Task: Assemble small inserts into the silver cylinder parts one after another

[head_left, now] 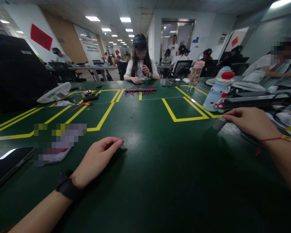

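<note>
Your left hand (97,160) rests palm-down on the green worktop (160,168), fingers loosely curled and holding nothing; a black band sits on its wrist. Just to its outer side lies a blurred flat card (55,145), and beyond that a dark phone (7,166) at the worktop's edge.

Your right hand (251,121) lies well apart from the left, with a red string bracelet (274,139) at its wrist. Its fingertips close on a small grey cylinder (219,123), which stands on the worktop at the tips of those fingers; how firm the grip is cannot be told. Just beyond that hand stands a pale blue bottle with red dots (214,95), beside a corner of the yellow tape lines (179,119).

Farther ahead of both hands lies a bundle of coloured wires (140,90), and behind it a seated person (140,69) has both hands at the far edge. Ahead of your left hand, a white fan (54,93) lies tilted.
</note>
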`<action>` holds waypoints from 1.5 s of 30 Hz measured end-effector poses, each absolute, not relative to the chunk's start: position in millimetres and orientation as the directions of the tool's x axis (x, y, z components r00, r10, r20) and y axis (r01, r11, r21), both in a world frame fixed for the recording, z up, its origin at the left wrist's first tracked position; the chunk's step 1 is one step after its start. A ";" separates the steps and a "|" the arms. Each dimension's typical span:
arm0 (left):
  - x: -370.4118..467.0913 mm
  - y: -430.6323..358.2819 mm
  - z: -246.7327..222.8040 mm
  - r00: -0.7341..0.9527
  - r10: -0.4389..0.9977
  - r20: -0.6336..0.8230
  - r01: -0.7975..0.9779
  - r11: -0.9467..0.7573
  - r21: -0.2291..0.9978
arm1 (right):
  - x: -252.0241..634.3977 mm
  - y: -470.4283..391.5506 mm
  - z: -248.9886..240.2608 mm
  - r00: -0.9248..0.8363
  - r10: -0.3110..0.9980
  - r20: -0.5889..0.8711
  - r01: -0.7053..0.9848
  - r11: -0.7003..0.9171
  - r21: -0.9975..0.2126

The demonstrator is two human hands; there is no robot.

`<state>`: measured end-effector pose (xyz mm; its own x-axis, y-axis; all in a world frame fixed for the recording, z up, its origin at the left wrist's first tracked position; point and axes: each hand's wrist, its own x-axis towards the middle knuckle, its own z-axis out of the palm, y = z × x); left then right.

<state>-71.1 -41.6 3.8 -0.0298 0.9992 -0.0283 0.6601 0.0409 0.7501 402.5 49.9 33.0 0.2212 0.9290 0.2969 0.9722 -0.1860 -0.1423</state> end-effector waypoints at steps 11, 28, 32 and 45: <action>-70.1 -41.8 3.2 -0.006 1.000 -0.013 0.677 0.014 0.736 | 394.7 48.3 31.4 0.261 0.898 0.353 0.950 -0.173 -0.261; -70.3 -44.7 3.8 0.009 1.000 -0.010 0.692 0.001 0.722 | 405.5 57.3 21.8 0.296 0.954 0.055 0.700 -0.177 -0.692; -69.2 -44.1 4.8 0.018 1.000 0.004 0.692 -0.015 0.722 | 403.1 52.0 18.7 0.270 0.960 0.076 0.686 -0.136 -0.715; -65.6 -44.8 3.8 0.039 0.999 0.025 0.709 -0.046 0.704 | 244.6 -9.2 2.5 -0.200 0.894 0.401 0.454 0.448 -0.770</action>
<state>-65.6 -44.8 3.8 0.0393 0.9989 0.0250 0.7092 -0.0455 0.7035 244.6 -9.2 2.5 -0.2005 0.8938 0.4012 0.4541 0.4476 -0.7703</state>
